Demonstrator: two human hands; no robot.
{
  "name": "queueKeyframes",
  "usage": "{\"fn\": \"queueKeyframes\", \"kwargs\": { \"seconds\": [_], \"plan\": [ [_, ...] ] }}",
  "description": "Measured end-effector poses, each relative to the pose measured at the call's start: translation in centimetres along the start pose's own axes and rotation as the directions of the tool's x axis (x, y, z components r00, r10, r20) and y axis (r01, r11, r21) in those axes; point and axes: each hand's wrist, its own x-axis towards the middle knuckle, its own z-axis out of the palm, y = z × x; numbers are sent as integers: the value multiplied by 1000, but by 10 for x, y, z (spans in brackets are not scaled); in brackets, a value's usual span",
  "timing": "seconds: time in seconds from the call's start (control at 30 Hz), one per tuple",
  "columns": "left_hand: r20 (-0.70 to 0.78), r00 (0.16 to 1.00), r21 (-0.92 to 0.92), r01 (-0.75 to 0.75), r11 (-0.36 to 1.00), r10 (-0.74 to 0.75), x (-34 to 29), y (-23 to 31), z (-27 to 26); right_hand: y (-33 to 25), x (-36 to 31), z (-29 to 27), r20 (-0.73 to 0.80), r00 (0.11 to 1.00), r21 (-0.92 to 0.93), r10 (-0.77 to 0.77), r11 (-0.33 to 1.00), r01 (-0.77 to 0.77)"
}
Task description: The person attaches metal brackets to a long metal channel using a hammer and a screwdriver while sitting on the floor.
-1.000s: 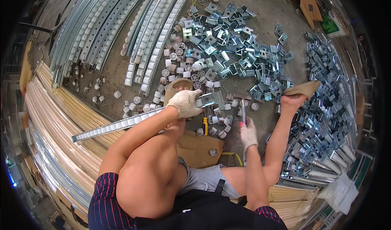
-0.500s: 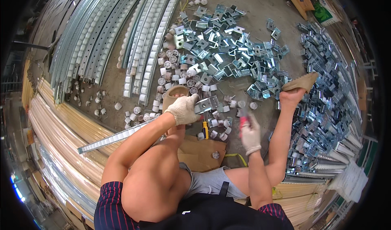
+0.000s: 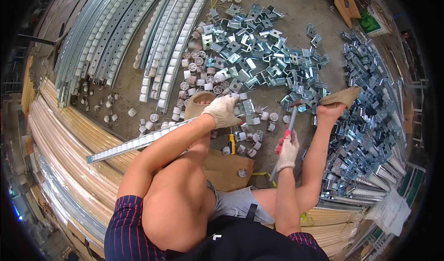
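My left hand (image 3: 222,112), in a whitish knit glove with red on the palm side, is closed above my left foot. A shiny metal bracket (image 3: 248,106) shows at its fingertips; the glove hides the grip itself. My right hand (image 3: 287,151), gloved alike, is wrapped around the shaft of a hammer (image 3: 292,118). The hammer's head points away from me, between the bracket pile and my right foot. Beneath my left forearm runs a metal track with white rollers (image 3: 134,143), its far end hidden by my arm and hand. A yellow-handled screwdriver (image 3: 232,144) lies between my feet.
Loose brackets (image 3: 273,52) are heaped ahead, with a larger pile (image 3: 370,103) at the right. White rollers (image 3: 199,62) are scattered beside my left foot. Long roller tracks (image 3: 157,66) lie far left, long wrapped strips (image 3: 69,140) nearer. Cardboard (image 3: 226,173) lies beneath my legs.
The hammer, blurred before, now shows clearly, its head farther from me. My left hand has shifted slightly right and away, turned so that less of the bracket shows.
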Motion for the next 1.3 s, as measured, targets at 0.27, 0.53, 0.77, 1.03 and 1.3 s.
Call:
{"fn": "queueKeyframes", "kwargs": {
  "seconds": [0.27, 0.53, 0.77, 1.03, 1.3],
  "plan": [
    [193, 952, -47, 251, 967, -238, -20, 11, -18, -3, -7, -11, 390, 920, -364, 41, 924, 113],
    [-28, 995, -5, 95, 996, -95, -24, -2, 6, -1, -17, -9, 435, 896, -409, 90, 906, 108],
    [-521, 849, 92, -43, 995, 85, -87, -57, 6, 58, 2, 15, 284, 869, -734, -404, 491, 468],
    [-139, 936, 216, 348, 912, -325, -212, -149, -51, 47, -4, 6, 259, 716, -781, -648, 296, 550],
    [71, 870, -3, 489, 872, -488, -264, -92, -82, -71, -58, 133, 833, 28, -98, -552, -99, 990]
  ]
}}
